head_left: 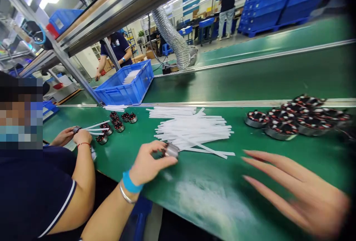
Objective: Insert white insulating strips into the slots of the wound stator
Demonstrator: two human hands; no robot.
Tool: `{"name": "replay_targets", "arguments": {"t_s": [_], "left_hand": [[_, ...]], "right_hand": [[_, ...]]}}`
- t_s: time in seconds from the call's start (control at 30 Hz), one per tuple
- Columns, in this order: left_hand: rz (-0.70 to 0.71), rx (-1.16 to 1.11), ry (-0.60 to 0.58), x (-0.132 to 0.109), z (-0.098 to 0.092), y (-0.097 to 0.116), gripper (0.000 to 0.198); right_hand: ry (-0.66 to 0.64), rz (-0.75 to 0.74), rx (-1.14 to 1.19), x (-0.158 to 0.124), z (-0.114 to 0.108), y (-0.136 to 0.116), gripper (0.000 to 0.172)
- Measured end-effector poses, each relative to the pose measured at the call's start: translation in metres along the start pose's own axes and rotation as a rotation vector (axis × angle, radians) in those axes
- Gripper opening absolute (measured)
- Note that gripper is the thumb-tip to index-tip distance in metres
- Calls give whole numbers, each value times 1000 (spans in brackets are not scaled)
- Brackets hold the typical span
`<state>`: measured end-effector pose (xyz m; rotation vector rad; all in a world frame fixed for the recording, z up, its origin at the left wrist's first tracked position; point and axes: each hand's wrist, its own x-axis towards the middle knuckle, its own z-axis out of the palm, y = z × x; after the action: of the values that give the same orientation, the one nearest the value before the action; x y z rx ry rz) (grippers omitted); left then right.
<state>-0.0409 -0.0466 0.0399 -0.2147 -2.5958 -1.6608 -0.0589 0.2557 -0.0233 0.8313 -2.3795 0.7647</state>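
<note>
My left hand [151, 162] grips a motor stator [171, 150], a short metal cylinder, between thumb and fingers. It is held just in front of a pile of white strips [194, 128] on the green tabletop [205, 189]. My right hand [297, 192] hovers at the right with fingers stretched and apart, slightly blurred, with nothing in it. Beyond that hand stands a cluster of stators [280, 128] with silvery rims and black and red windings.
A co-worker's hands [82, 137] at the left hold a stator and white strips, beside several more stators [119, 126]. Behind the pile stands a blue crate [119, 92] at the table's back edge. A metal frame post [75, 72] and a foil duct [174, 37] rise beyond.
</note>
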Motion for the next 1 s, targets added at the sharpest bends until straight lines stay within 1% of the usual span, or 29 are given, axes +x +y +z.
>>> {"name": "replay_targets", "arguments": {"t_s": [0.07, 0.1, 0.17, 0.2, 0.27, 0.33, 0.37, 0.4, 0.47, 0.53, 0.6, 0.63, 0.7, 0.8, 0.9, 1.0], "left_hand": [[-118, -215, -118, -4, 30, 5, 38], [-190, -319, -165, -5, 42, 6, 46], [-325, -504, -235, -5, 57, 4, 62], [-378, -573, -244, -4, 62, 3, 67], [-465, -665, -186, -1, 67, 1, 66], [-532, -712, -95, 5, 69, 2, 64], [-557, -738, -70, 9, 71, 2, 63], [-573, -768, -69, 13, 73, 2, 63], [-582, -825, -113, 22, 78, 1, 61], [-576, -862, -175, 30, 83, -2, 60], [-564, -859, -222, 35, 87, -7, 57], [-557, -844, -245, 36, 89, -10, 56], [-547, -807, -304, 35, 91, -14, 53], [-523, -758, -379, 30, 92, -15, 49], [-454, -749, -358, 25, 94, -9, 47], [-425, -702, -347, 22, 97, -5, 53]], "right_hand": [[-87, -112, -77, 32, 23, -10, 23], [-125, -138, -110, 49, 36, -15, 20], [-165, -116, -137, 76, 57, -20, 11], [-179, -105, -142, 85, 64, -21, 9], [-182, -79, -129, 90, 69, -21, 13], [-144, -48, -87, 84, 59, -16, 17], [-113, -32, -68, 77, 49, -13, 18], [-80, -13, -28, 70, 37, -9, 19], [-54, 50, 117, 55, 9, 0, 21], [-99, 177, 375, 42, -17, 7, 21], [-127, 268, 493, 33, -35, 13, 20], [-141, 296, 499, 30, -40, 14, 20], [-186, 338, 486, 28, -43, 14, 23], [-310, 396, 490, 29, -37, 7, 29], [-385, 474, 552, 30, -23, -5, 33], [-397, 618, 696, 28, -6, -16, 38]]}}
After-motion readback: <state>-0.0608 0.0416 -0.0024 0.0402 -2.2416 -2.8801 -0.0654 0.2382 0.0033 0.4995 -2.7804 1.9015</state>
